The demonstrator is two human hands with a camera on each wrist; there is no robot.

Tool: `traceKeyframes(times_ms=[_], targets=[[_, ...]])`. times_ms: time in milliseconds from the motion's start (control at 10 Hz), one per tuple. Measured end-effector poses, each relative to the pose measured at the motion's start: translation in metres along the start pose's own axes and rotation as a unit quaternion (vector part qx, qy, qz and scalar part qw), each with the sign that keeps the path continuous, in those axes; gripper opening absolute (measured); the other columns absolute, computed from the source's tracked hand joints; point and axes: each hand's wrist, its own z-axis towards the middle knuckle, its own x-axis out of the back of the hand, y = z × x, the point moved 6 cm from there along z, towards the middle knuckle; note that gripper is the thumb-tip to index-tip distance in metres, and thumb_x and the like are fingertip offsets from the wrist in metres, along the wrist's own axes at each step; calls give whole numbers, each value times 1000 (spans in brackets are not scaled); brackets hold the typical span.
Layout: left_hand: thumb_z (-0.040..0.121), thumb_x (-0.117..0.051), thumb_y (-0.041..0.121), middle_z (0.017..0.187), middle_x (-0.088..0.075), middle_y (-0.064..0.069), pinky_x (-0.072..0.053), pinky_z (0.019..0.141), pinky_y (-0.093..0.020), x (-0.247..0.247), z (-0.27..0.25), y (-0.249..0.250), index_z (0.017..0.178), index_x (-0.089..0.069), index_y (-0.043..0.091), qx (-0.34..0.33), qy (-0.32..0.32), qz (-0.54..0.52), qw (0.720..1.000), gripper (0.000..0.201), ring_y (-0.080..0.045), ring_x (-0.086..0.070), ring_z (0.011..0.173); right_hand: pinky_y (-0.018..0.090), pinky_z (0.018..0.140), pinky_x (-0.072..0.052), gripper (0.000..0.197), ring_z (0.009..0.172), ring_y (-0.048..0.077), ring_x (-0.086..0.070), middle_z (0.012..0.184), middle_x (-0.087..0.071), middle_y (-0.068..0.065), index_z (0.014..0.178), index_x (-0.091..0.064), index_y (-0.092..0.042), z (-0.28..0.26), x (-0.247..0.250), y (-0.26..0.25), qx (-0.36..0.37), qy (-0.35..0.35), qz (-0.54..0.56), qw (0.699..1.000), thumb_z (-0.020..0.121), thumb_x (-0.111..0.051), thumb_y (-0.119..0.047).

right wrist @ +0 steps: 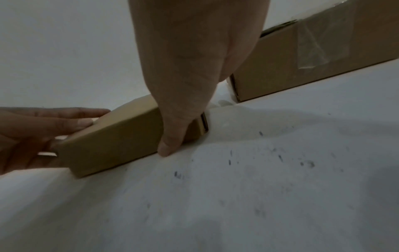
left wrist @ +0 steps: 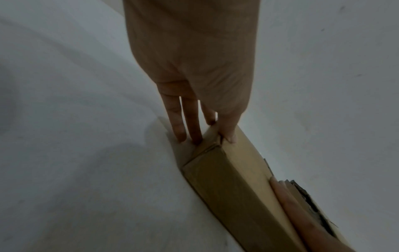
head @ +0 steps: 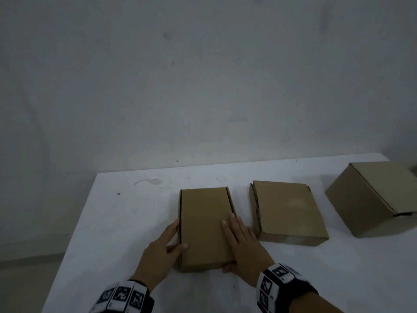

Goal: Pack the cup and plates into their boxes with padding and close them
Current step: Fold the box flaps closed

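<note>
Both hands, left and right, fingers straight, flank the closed flat box, thumbs touching it.

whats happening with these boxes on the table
A person is holding the left flat cardboard box on the white table with both hands: left hand against its left side, right hand along its right edge. It looks closed. A second flat box and a taller box sit closed to the right, untouched.
</note>
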Motion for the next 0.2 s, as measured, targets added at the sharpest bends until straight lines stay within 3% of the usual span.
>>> traceKeyframes(times_ms=[100, 200], targets=[[91, -50, 47, 133, -50, 15, -44, 94, -25, -1, -6, 2, 144, -26, 37, 40, 2, 35, 999, 58, -13, -56, 117, 44, 119, 3, 108, 141, 19, 25, 150, 34, 1, 148, 19, -18, -10, 17, 4, 23, -59, 8, 998, 83, -58, -56], [71, -37, 82, 136, -54, -1, -39, 104, -28, 2, -13, -14, 144, -32, 24, 70, 31, 104, 992, 93, -16, -54, 121, 40, 119, 1, 93, 144, 16, 19, 154, 27, -2, 151, 7, -24, -23, 57, 3, 48, -88, 24, 995, 88, -55, -53]])
